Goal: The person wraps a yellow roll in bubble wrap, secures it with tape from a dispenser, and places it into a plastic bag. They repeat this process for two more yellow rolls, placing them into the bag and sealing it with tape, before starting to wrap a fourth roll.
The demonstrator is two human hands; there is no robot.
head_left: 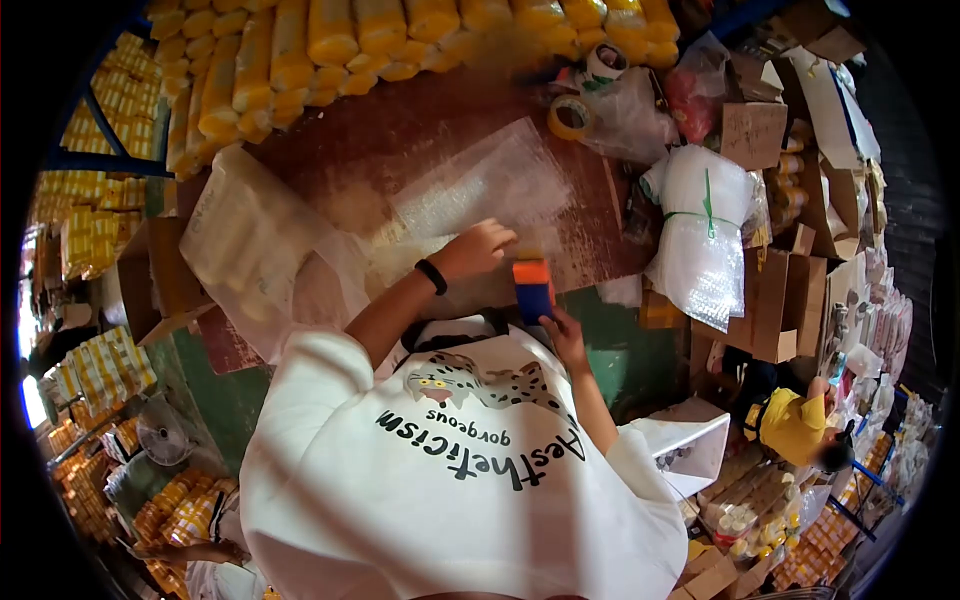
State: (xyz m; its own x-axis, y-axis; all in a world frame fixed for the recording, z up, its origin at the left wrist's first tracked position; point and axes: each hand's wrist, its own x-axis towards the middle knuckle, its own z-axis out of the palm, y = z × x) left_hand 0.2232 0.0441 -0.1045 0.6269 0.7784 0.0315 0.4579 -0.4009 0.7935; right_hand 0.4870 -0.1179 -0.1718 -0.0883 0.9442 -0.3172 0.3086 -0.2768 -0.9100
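Observation:
My left hand point(480, 248), with a black band at the wrist, is over the near part of the table, its fingers curled together. What they hold, if anything, is too small to make out. Just right of it is a blue and orange tape dispenser point(534, 290), gripped at its lower end by my right hand point(566, 338). Clear plastic wrap point(490, 185) lies flat on the reddish-brown table point(345, 125) beyond my hands. A translucent plastic bag point(250, 225) with pale contents spreads to the left.
Yellow wrapped rolls point(330, 35) are stacked along the far edge. At right are a tape roll point(569, 117), a bubble-wrap bundle point(705, 200) tied with green string and cardboard boxes point(775, 300). A person in yellow point(790, 425) is at lower right; another person's arm point(195, 551) shows lower left.

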